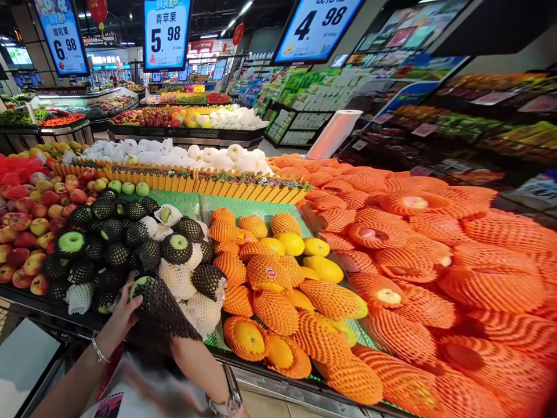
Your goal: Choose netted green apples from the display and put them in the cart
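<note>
A green apple [142, 283] is partly inside a black foam net [167, 307], low in front of my body. My left hand [127, 309], with a bracelet at the wrist, has its fingers closed on the apple's near left side. The net stretches to the right over my right hand, whose fingers it hides; only my right forearm and a watch show below. Just beyond lie green apples in black nets [115, 255] and some in white nets [177, 277].
Yellow mangoes [322, 269], many in orange nets, lie right of the apples. Large orange-netted fruit [491, 278] fills the right. Bare red apples [26, 239] are at the left. A low yellow fence [248, 188] runs behind; a roll of bags [333, 134] stands beyond.
</note>
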The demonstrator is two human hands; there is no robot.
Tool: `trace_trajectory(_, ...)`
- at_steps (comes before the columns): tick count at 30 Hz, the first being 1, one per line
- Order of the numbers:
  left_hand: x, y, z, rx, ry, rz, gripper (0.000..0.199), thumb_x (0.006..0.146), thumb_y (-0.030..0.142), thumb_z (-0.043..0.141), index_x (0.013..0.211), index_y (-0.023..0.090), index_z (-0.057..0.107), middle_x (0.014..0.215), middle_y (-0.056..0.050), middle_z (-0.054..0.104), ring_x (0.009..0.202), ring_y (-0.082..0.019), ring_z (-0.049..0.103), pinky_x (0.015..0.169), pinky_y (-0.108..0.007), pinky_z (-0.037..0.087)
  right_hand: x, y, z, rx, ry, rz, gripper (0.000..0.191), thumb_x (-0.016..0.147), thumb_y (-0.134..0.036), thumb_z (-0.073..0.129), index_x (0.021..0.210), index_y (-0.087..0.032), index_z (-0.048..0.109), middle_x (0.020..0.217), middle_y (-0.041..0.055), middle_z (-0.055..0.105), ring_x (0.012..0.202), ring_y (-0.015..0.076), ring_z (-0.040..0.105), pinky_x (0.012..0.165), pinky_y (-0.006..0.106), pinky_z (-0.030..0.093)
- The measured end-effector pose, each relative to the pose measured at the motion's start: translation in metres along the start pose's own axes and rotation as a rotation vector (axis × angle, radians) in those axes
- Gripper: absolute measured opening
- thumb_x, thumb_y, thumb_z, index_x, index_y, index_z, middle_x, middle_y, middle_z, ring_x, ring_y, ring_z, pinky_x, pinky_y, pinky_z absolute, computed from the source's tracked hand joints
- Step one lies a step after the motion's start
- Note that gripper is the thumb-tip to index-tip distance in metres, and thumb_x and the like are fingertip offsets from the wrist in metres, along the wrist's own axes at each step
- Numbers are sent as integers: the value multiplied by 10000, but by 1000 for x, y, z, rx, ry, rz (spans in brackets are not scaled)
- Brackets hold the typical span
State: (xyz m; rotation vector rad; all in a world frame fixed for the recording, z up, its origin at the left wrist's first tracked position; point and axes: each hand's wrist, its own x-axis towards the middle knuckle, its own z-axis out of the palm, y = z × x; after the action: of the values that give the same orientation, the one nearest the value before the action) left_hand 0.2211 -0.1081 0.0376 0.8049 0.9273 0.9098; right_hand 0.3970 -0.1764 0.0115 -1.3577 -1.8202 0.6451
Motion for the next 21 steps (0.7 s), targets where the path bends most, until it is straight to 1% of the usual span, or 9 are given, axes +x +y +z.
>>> trace_trajectory(2, 1, 7, -6, -28, 47, 55, 732, 628, 517, 812, 1165, 253, 391, 1194, -76, 596, 1121, -260, 585, 929, -365, 474, 0, -14, -8, -49, -148, -102, 593, 749, -30, 358, 1203, -202, 700, 1120, 105, 720, 1047, 227, 683, 957, 331, 532)
trace_trajectory(3, 1, 10, -8, -49, 53, 80, 712, 633, 517, 811, 1155, 255, 405, 1181, -65, 602, 1123, -257, 583, 939, -365, 469, 1, -19, -12, -72, -179, -137, 596, 759, -20, 323, 1203, -168, 693, 1135, 123, 710, 1073, 230, 670, 966, 341, 525)
trace_trajectory(6, -1, 16, -12, -50, 3, 155, 650, 681, 529, 783, 1163, 255, 444, 1193, -59, 601, 1152, -262, 565, 977, -379, 450, 7, -20, -15, -119, -59, -98, 456, 851, -76, 288, 891, -138, 738, 905, 154, 720, 900, 257, 689, 844, 373, 568)
trace_trajectory(8, -5, 18, -12, 30, -55, 199, 607, 709, 511, 766, 1169, 242, 475, 1222, -72, 590, 1186, -272, 541, 1004, -378, 430, 12, -15, -14, -113, 44, -44, 408, 869, -109, 323, 846, -143, 728, 811, 148, 705, 834, 267, 686, 802, 393, 577)
trace_trajectory(10, -8, 17, -10, 128, -93, 233, 596, 716, 505, 754, 1180, 227, 504, 1234, -82, 581, 1211, -282, 517, 1030, -373, 406, 16, -9, -11, -64, 114, -66, 404, 837, -87, 374, 1040, -144, 719, 917, 145, 716, 958, 271, 682, 900, 410, 554)
trace_trajectory(12, -10, 13, -9, 216, -102, 261, 622, 708, 503, 745, 1210, 216, 514, 1247, -89, 574, 1228, -298, 500, 1055, -381, 384, 20, -6, -9, -9, 153, -142, 495, 817, -58, 406, 1235, -164, 650, 1042, 138, 708, 1086, 254, 653, 1000, 397, 510)
trace_trajectory(14, -11, 9, -8, 302, -85, 284, 658, 694, 489, 737, 1241, 201, 512, 1275, -102, 565, 1255, -322, 479, 1089, -412, 353, 23, -5, -7, 12, 178, -210, 530, 833, -62, 438, 1329, -179, 587, 1107, 135, 695, 1114, 249, 644, 1031, 394, 496)
trace_trajectory(18, -12, -3, -6, 461, -4, 291, 723, 710, 492, 701, 1318, 164, 490, 1426, -154, 479, 1391, -357, 348, 1190, -468, 197, 26, -1, -1, 34, 135, -285, 552, 854, -81, 486, 1391, -199, 531, 1149, 123, 686, 1115, 244, 647, 1015, 398, 517)
trace_trajectory(21, -11, -10, -2, 378, 39, 366, 726, 785, 493, 637, 1408, 193, 417, 1549, -128, 344, 1465, -299, 247, 1221, -430, 131, 28, 3, 4, 39, 138, -278, 533, 823, -61, 481, 1329, -196, 582, 1100, 119, 702, 1058, 241, 666, 994, 415, 527)
